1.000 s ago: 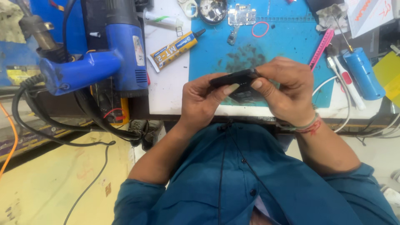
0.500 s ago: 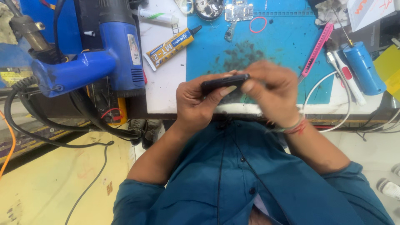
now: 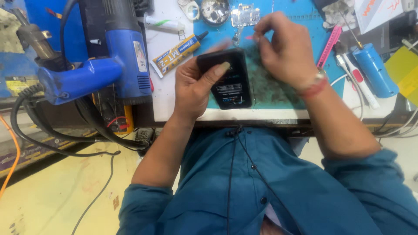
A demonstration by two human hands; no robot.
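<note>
My left hand (image 3: 194, 89) grips a black phone-shaped device (image 3: 230, 82) by its left edge, thumb laid across its top, and holds it flat over the blue work mat (image 3: 300, 30). My right hand (image 3: 285, 50) is off the device, raised over the mat further back, with its fingertips pinched together near a small metal part (image 3: 244, 15). Whether something tiny sits between those fingers I cannot tell.
A blue hot-air gun (image 3: 104, 65) stands at the left with black cables below it. A yellow glue tube (image 3: 178, 50) lies on the white bench top. A pink tool (image 3: 328, 41), a blue cylinder (image 3: 374, 69) and a round metal dish (image 3: 214, 11) lie around the mat.
My right hand let go of the device and moved away toward the back of the mat. My left hand turned the device face up and lowered it onto the mat.
</note>
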